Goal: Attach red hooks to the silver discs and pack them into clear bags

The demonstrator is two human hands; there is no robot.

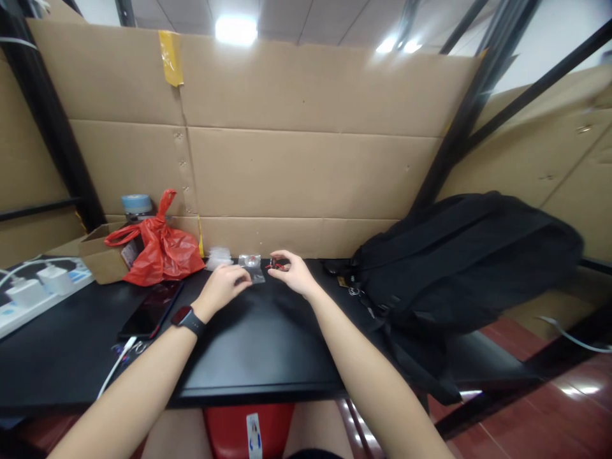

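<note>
My right hand [295,274] pinches a small red-and-black object [274,264] between thumb and fingertips, just above the back of the black table [258,344]. The object is too small to tell its kind. To its left, a small clear plastic bag [257,273] lies flat with something tiny and reddish at its top. My left hand [224,288] is beside this bag, palm down, its fingers curled in and closed; whether they hold anything is hidden. Behind the left hand sits a small stack of clear plastic pieces [218,256].
On the left are a tied red plastic bag [160,252], a cardboard box [102,258], a phone [152,311] on a white cable, and a white power strip [45,290]. A black backpack [468,261] fills the right side. Cardboard panels [296,172] wall the back.
</note>
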